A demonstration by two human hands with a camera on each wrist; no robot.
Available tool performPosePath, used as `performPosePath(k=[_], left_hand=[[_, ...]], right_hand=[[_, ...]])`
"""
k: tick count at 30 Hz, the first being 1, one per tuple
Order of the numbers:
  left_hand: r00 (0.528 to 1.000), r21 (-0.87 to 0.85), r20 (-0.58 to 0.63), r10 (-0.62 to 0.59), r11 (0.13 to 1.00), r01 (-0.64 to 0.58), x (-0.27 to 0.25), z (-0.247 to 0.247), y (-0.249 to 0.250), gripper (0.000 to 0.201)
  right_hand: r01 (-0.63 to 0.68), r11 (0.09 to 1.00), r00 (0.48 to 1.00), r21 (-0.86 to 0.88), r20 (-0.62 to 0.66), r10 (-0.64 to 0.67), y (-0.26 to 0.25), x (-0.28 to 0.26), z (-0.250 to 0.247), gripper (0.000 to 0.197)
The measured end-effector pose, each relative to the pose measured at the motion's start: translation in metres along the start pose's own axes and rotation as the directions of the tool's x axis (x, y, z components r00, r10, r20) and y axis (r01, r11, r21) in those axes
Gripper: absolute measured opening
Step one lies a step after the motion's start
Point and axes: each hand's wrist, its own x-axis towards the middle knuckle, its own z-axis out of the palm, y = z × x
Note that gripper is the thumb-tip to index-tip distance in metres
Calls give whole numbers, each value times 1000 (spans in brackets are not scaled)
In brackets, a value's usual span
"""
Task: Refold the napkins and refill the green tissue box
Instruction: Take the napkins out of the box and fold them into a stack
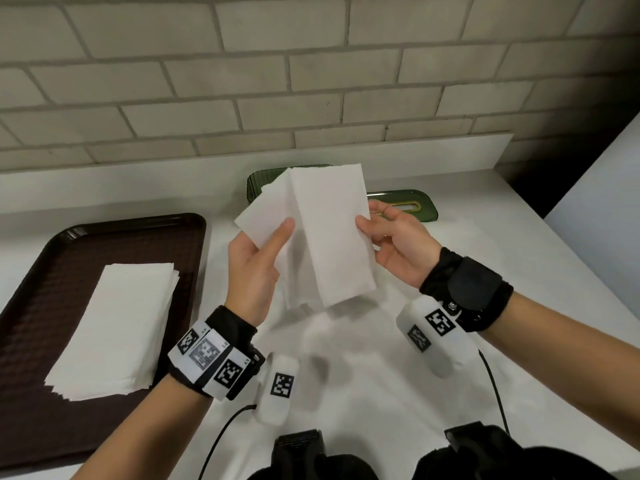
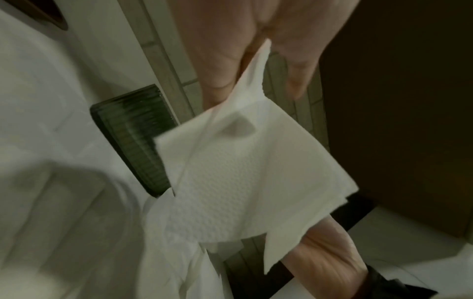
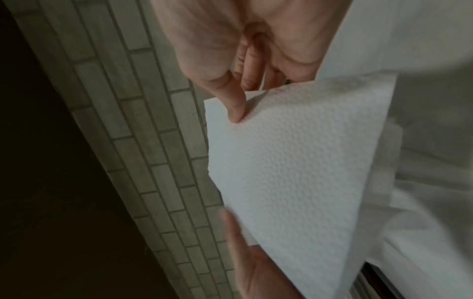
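I hold a white embossed napkin (image 1: 329, 233) up above the counter with both hands. My left hand (image 1: 263, 251) pinches its left flap, thumb on top. My right hand (image 1: 388, 230) pinches the right edge of the long folded panel (image 3: 294, 157). The napkin (image 2: 243, 178) is partly folded, with loose layers that hang down on the left. Behind it the green tissue box (image 1: 258, 183) stands by the wall, mostly hidden; its ribbed side (image 2: 133, 139) shows in the left wrist view. The green lid (image 1: 420, 204) with a slot lies to the box's right.
A dark brown tray (image 1: 41, 271) at the left holds a stack of folded white napkins (image 1: 117, 327). More white paper (image 1: 363, 358) lies spread on the counter under my hands. A brick wall (image 1: 311, 81) runs behind; the white counter (image 1: 519, 237) ends at the right.
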Motion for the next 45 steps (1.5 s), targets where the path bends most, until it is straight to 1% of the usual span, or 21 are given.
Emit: performPosePath(k=[2,5,7,10,11,13,14,15,17,19,20,21,22,24,25,27,29,33,38,41,45], left_hand=[[998,13,28,48,999,-48,1,1,-1,31],[994,132,74,85,987,-94,2,5,-3,41],[995,189,62,82,978,-92,2,9,-3,45],[995,202,64,78,975,-90,0,13,-1,49],[997,189,60,57,980,-68,2,13,-2,46],[998,105,58,-36,994,30,3,11,-2,35],[995,66,61,-84,995,80,4,9,-2,32],[992,81,71,-108,991,102,3,8,-2,33],[996,195,77,-33,981,18,2,6,-4,33],[998,187,56,-5,982,-5,-1,3,-3,40],[999,163,47,4,987,-11,0,1,-3,37],[999,127,35,0,992,-5,1,-2,-3,29],[999,69,15,-36,997,35,1,-3,1,25],[994,-21,12,-110,994,110,1,-4,7,37],[992,-41,23,-120,992,121,1,-2,9,42],[991,-57,36,-129,990,131,0,2,11,45],[991,-37,35,-129,991,130,-2,6,8,43],[996,-5,40,-73,997,74,-3,9,0,38],[999,23,37,-8,1000,7,-3,9,-4,45],[1000,-2,21,-24,1000,24,-2,6,-7,53],[998,-1,36,-43,999,43,-5,5,-5,60]], right_hand=[[-15,999,999,-47,48,17,0,-2,4,43],[-16,987,994,-159,105,33,6,-8,13,49],[14,966,992,-257,127,20,9,-13,19,44],[24,952,992,-305,127,16,12,-16,24,33],[13,951,992,-309,125,27,13,-17,24,32],[-2,948,990,-317,131,46,14,-18,24,29],[1,948,989,-317,139,46,14,-19,24,27],[9,951,989,-308,144,38,14,-19,23,26],[38,969,990,-243,140,-4,12,-19,22,33],[82,985,990,-151,123,-64,6,-19,19,47],[106,987,989,-124,112,-92,2,-18,17,51],[125,986,989,-113,100,-113,-2,-17,14,52],[138,984,988,-117,86,-128,-5,-16,13,52],[157,978,987,-141,58,-150,-6,-14,10,50],[165,973,986,-160,46,-160,-4,-13,10,50],[183,960,983,-211,20,-183,1,-13,12,55],[206,943,977,-260,-7,-215,6,-13,16,59],[258,904,957,-342,-38,-287,15,-14,21,60],[298,890,948,-345,-4,-319,21,-17,26,59],[344,892,937,-294,46,-347,16,-18,28,61],[371,894,929,-251,110,-355,12,-18,28,73]])
